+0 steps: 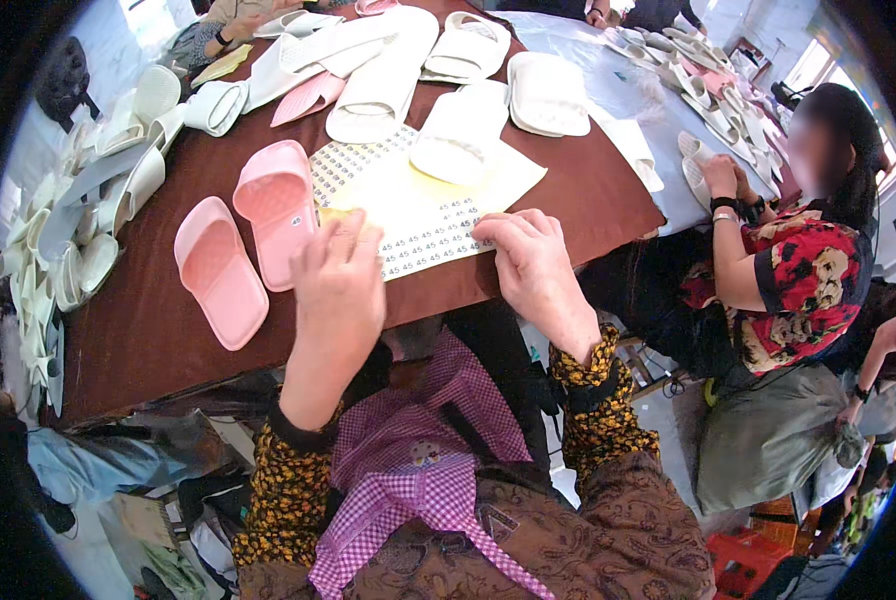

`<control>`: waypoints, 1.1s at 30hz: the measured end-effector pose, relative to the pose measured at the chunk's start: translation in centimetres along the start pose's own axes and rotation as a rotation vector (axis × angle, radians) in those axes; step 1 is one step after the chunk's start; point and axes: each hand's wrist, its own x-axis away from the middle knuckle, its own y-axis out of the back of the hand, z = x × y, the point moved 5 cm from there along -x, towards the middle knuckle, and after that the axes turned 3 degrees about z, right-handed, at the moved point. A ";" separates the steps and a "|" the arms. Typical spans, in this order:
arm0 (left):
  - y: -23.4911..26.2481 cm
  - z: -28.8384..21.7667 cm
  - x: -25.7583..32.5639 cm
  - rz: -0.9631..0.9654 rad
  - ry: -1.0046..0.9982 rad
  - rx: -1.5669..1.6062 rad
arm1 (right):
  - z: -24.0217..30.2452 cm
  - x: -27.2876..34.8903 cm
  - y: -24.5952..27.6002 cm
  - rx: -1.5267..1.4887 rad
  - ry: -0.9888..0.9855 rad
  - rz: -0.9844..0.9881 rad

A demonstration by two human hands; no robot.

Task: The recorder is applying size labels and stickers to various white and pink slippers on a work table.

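A sheet of number stickers [423, 246] lies at the table's near edge, on top of other paper. My left hand [341, 285] is over the sheet's left side, beside a pink slipper [280, 222]; its fingers bend down and blur, so their grip is unclear. That slipper has a small white sticker on its insole. Left of it lies a second pink slipper [222, 272]. At the sheet's right edge my right hand [536, 270] has its fingers bent and fingertips on the paper. A white slipper [460, 138] rests on the far part of the papers.
White slippers [373, 100] cover the far side of the brown table [128, 330], with a pink one [308, 98] among them. More are heaped along the left edge [98, 215]. At right, a person in a floral top [803, 275] handles a white slipper, near a large grey-green sack [768, 440].
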 end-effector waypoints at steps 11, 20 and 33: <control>-2.8 -2.3 -1.0 0.003 -0.098 0.140 | -0.9 -4.1 -1.8 -0.267 -0.007 0.000; -3.0 -2.3 -1.0 0.038 -0.067 0.111 | -2.5 -5.5 -4.2 -0.339 0.055 0.029; -3.3 -2.4 -1.0 -0.018 -0.070 0.072 | -2.4 -5.3 -4.8 -0.230 0.074 0.122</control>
